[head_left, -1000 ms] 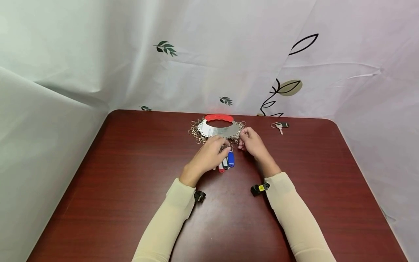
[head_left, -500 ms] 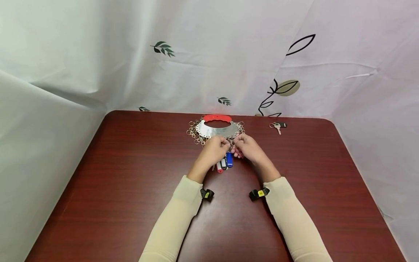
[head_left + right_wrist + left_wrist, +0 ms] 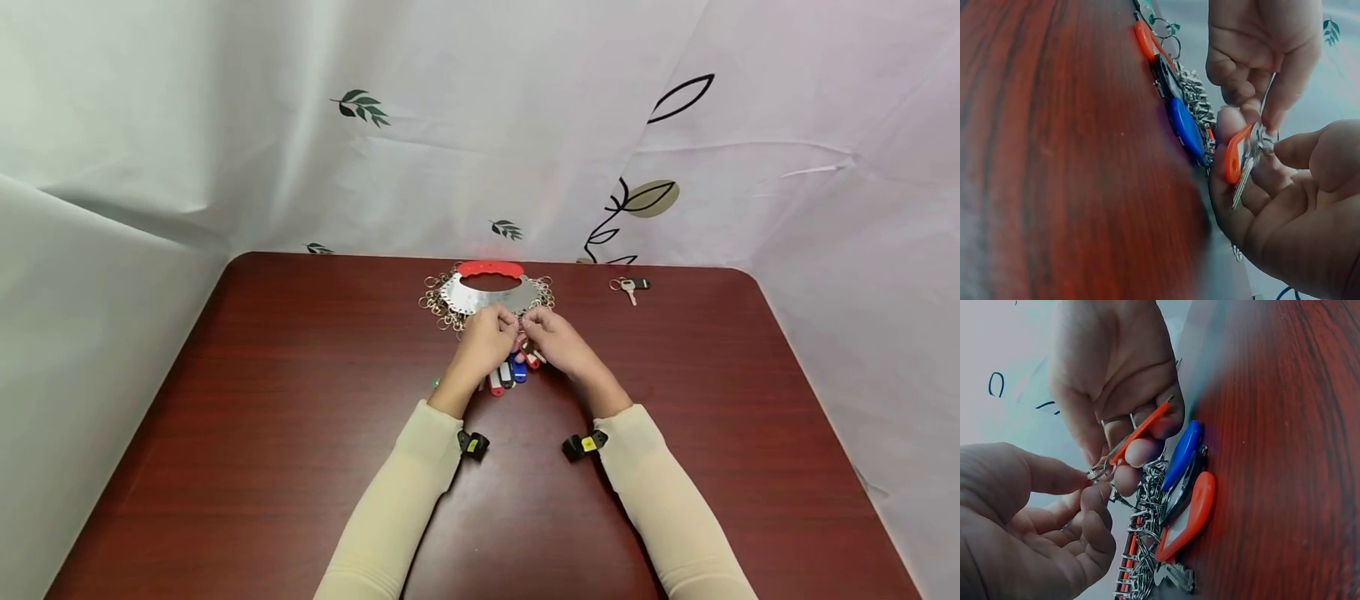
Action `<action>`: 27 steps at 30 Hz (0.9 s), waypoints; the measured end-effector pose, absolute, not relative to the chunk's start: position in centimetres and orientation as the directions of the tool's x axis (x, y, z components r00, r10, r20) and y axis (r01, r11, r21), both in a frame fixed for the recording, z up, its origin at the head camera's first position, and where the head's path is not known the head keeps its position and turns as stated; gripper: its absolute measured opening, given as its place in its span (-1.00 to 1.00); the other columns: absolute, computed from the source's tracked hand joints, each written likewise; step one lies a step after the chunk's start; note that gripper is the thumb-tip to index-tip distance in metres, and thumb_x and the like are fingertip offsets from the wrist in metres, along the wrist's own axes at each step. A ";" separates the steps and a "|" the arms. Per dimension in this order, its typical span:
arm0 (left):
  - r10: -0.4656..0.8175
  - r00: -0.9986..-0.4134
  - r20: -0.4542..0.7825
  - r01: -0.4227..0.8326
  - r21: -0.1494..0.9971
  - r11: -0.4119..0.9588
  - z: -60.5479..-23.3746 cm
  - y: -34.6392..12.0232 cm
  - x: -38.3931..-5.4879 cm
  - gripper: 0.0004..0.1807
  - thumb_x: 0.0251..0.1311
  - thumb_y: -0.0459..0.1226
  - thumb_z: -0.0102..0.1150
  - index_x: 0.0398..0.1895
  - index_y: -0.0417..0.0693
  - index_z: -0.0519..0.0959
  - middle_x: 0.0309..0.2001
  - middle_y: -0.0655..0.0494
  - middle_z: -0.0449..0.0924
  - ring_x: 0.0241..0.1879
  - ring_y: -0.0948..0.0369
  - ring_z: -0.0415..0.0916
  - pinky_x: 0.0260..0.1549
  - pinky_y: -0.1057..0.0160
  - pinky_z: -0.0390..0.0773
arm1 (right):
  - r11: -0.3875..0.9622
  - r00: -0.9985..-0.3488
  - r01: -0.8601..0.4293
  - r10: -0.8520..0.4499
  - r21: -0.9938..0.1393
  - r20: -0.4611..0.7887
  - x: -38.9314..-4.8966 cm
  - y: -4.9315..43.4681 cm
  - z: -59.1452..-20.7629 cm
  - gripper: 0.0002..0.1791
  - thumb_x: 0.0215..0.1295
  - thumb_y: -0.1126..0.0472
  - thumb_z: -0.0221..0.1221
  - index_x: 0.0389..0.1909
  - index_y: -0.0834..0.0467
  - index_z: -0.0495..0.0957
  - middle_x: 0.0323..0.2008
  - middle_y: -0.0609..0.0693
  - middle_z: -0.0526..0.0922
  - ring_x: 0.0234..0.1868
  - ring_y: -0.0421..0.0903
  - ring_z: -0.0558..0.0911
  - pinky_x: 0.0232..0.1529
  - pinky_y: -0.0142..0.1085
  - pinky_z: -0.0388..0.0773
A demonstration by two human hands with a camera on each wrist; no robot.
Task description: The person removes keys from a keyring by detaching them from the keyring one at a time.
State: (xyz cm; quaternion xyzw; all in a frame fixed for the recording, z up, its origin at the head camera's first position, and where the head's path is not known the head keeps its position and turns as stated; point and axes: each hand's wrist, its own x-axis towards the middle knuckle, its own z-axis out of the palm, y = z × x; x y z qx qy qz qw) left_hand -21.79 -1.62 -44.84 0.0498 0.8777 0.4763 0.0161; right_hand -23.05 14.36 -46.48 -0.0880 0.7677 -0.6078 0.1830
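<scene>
A silvery metal key holder plate (image 3: 487, 298) with a red handle (image 3: 490, 268) lies at the table's back, fringed with many small clips and rings. My left hand (image 3: 486, 340) is at its front edge, thumb and forefinger pinching a small metal clip (image 3: 1096, 474). Close against it, my right hand (image 3: 561, 343) pinches the key ring (image 3: 1267, 139) of a red key tag (image 3: 1233, 159) with a key (image 3: 1243, 184). That tag rests against my right fingers. In front of the plate lie a blue key tag (image 3: 518, 370), a black one (image 3: 506, 374) and another red one (image 3: 496, 383).
Farther right on the table lies a separate key (image 3: 628, 287) on a ring with a black tag (image 3: 642, 283). A white patterned curtain (image 3: 450, 167) rises right behind the back edge of the dark red table (image 3: 300, 333).
My right hand has moved left from the plate's right side to meet my left hand, bringing the red tag and key. The left hand has drawn its fingers into a pinch.
</scene>
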 end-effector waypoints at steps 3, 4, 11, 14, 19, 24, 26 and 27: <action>0.074 -0.997 0.037 0.070 0.843 0.533 -44.8 -1.6 -21.9 -0.91 0.36 -0.38 0.20 -0.28 -0.20 0.67 -0.42 -0.03 0.71 -0.44 0.20 0.59 -0.37 0.25 0.57 | 0.244 -0.927 0.084 -0.336 -0.966 -0.166 -23.1 14.3 -46.5 -0.76 0.65 0.26 -0.10 -0.10 0.38 0.42 -0.27 0.24 0.70 -0.51 -0.18 0.66 -0.52 -0.39 0.56; 0.069 -0.997 0.039 0.070 0.844 0.531 -44.8 -1.7 -21.9 -0.92 0.36 -0.39 0.20 -0.27 -0.21 0.67 -0.41 -0.03 0.71 -0.44 0.19 0.58 -0.37 0.26 0.57 | 0.249 -0.931 0.086 -0.324 -0.965 -0.167 -23.1 14.3 -46.6 -0.75 0.65 0.25 -0.07 -0.11 0.38 0.44 -0.26 0.24 0.70 -0.51 -0.19 0.66 -0.52 -0.40 0.56; 0.095 -0.994 0.058 0.100 0.838 0.537 -44.9 -1.8 -22.1 -0.92 0.35 -0.43 0.22 -0.25 -0.22 0.70 -0.35 -0.04 0.71 -0.37 0.16 0.58 -0.32 0.26 0.57 | 0.275 -0.961 0.060 -0.243 -0.960 -0.129 -23.1 14.4 -46.6 -0.81 0.58 0.28 0.05 -0.08 0.36 0.52 -0.41 0.10 0.65 -0.54 -0.21 0.63 -0.52 -0.43 0.51; 0.105 -0.993 0.061 0.109 0.830 0.547 -44.9 -1.7 -22.1 -0.91 0.35 -0.44 0.22 -0.26 -0.20 0.71 -0.34 -0.04 0.71 -0.34 0.15 0.60 -0.30 0.25 0.58 | 0.279 -0.968 0.040 -0.226 -0.959 -0.106 -23.1 14.5 -46.5 -0.82 0.57 0.29 0.08 -0.05 0.36 0.51 -0.45 0.09 0.62 -0.54 -0.20 0.61 -0.51 -0.43 0.50; 0.110 -0.991 0.075 0.124 0.828 0.546 -44.8 -1.6 -22.1 -0.91 0.35 -0.45 0.22 -0.25 -0.20 0.71 -0.35 -0.04 0.71 -0.36 0.15 0.59 -0.33 0.27 0.58 | 0.271 -0.970 0.048 -0.216 -0.961 -0.110 -23.0 14.5 -46.4 -0.83 0.54 0.28 0.11 -0.08 0.35 0.53 -0.48 0.07 0.61 -0.55 -0.19 0.59 -0.51 -0.44 0.48; 0.118 -0.989 0.093 0.143 0.827 0.544 -44.8 -1.6 -22.1 -0.89 0.34 -0.47 0.21 -0.25 -0.20 0.71 -0.36 -0.04 0.71 -0.38 0.15 0.59 -0.35 0.27 0.57 | 0.280 -0.972 0.050 -0.208 -0.959 -0.112 -23.0 14.5 -46.3 -0.84 0.51 0.28 0.14 -0.12 0.33 0.55 -0.44 0.05 0.68 -0.55 -0.20 0.59 -0.53 -0.41 0.50; 0.125 -0.987 0.098 0.151 0.828 0.540 -44.8 -1.6 -22.1 -0.89 0.31 -0.49 0.21 -0.25 -0.21 0.72 -0.36 -0.05 0.72 -0.37 0.14 0.62 -0.34 0.26 0.60 | 0.284 -0.973 0.052 -0.202 -0.957 -0.113 -23.0 14.5 -46.4 -0.85 0.50 0.28 0.15 -0.12 0.32 0.56 -0.42 0.05 0.70 -0.55 -0.20 0.60 -0.52 -0.41 0.50; 0.128 -0.987 0.101 0.154 0.828 0.538 -44.8 -1.6 -22.1 -0.88 0.29 -0.50 0.21 -0.25 -0.22 0.72 -0.36 -0.05 0.72 -0.36 0.13 0.63 -0.32 0.24 0.61 | 0.288 -0.974 0.051 -0.199 -0.956 -0.112 -23.0 14.5 -46.3 -0.85 0.50 0.28 0.15 -0.12 0.32 0.56 -0.42 0.05 0.70 -0.54 -0.20 0.60 -0.52 -0.41 0.51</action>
